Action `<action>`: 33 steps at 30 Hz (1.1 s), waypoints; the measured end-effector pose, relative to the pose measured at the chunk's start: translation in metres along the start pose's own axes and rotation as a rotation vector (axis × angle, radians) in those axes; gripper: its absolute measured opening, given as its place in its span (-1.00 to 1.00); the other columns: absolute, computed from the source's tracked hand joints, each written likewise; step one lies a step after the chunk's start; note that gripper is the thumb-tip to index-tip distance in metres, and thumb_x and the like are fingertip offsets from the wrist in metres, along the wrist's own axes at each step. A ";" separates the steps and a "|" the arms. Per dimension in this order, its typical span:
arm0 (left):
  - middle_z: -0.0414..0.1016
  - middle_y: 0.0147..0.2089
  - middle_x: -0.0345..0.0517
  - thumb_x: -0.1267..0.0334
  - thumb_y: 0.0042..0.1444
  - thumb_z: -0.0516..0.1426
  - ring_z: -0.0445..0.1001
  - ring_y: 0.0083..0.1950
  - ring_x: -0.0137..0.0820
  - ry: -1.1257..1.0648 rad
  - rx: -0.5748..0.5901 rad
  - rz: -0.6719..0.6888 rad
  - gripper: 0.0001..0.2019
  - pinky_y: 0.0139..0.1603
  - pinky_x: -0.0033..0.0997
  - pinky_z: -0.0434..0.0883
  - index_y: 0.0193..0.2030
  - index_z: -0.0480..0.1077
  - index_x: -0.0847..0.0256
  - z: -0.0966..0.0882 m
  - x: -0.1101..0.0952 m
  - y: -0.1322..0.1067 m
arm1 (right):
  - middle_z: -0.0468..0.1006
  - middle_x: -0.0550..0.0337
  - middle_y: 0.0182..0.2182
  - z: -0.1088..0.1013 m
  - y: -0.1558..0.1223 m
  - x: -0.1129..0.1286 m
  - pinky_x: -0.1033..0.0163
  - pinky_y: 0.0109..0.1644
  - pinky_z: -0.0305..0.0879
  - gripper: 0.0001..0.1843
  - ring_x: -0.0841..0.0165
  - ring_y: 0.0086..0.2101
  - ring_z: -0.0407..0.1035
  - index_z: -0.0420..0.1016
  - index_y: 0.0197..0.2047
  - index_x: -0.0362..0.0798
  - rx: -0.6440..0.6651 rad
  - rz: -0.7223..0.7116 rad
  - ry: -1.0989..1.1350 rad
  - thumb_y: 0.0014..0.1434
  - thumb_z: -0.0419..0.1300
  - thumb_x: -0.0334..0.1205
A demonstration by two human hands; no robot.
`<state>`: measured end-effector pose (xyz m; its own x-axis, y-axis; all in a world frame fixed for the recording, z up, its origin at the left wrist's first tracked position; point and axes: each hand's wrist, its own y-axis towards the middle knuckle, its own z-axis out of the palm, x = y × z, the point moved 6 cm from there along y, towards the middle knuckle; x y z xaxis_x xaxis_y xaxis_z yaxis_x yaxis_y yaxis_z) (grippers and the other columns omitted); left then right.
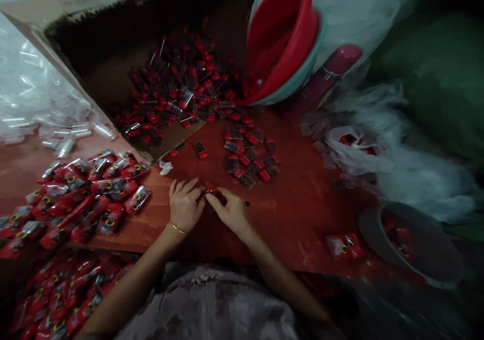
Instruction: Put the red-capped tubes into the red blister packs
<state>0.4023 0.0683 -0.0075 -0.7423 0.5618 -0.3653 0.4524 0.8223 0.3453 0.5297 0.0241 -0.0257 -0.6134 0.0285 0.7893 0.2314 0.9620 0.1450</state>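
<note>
My left hand [185,205], with a gold bangle at the wrist, meets my right hand [231,213] just above the red tabletop. Both are closed, fingertips pinching a small red item [209,188] between them; the fingers cover most of it, so its exact kind is unclear. Beyond my hands lies a loose group of small clear cases with red ends [249,153], dark bits inside. One such case [200,149] lies apart. To my left is a pile of shiny red printed packets [98,189]. A crumpled white scrap [165,167] sits near my left fingers.
A cardboard box [91,73] on its side holds many more cases. Behind stand a red basin [280,32] and a pink-capped bottle [336,65]. Clear plastic pieces [64,133] lie left; a plastic bag [355,151], grey bowl [434,249] and red packet [345,246] lie right.
</note>
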 end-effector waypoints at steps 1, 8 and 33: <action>0.47 0.04 -0.07 0.17 0.09 0.09 0.38 0.03 -0.18 -0.031 -0.013 -0.015 -0.79 0.19 -0.01 0.10 -0.20 0.50 0.09 -0.001 0.000 0.000 | 0.58 0.15 -0.38 0.003 0.001 -0.001 0.29 -0.36 0.32 -0.69 0.33 -0.43 0.44 0.50 -0.21 -0.02 -0.006 0.024 0.044 0.18 0.04 -0.03; 0.56 -0.19 -0.02 0.05 0.04 0.11 0.49 -0.22 -0.32 -0.889 0.104 -0.391 -0.62 -0.19 -0.35 0.40 -0.11 0.45 0.28 0.017 0.009 -0.004 | 0.48 0.26 -0.52 0.006 0.001 -0.002 0.36 -0.38 0.27 -0.75 0.41 -0.48 0.35 0.46 -0.39 -0.06 -0.023 0.073 0.431 0.17 0.03 -0.13; 0.46 -0.58 -0.21 0.20 -0.50 0.40 0.42 -0.55 -0.51 -1.526 0.017 -1.107 -0.62 -0.46 -0.52 0.41 -0.52 0.39 0.32 0.029 0.019 -0.002 | 0.49 -0.07 -0.22 -0.027 0.046 0.002 0.16 -0.13 0.12 -0.54 0.18 -0.19 0.31 0.39 -0.09 -0.16 -0.095 -0.097 -0.514 0.21 -0.03 0.05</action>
<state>0.4021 0.0799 -0.0404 0.3498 -0.5713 -0.7424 0.1530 0.8167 -0.5564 0.5597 0.0609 -0.0008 -0.9208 0.0928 0.3788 0.2080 0.9385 0.2756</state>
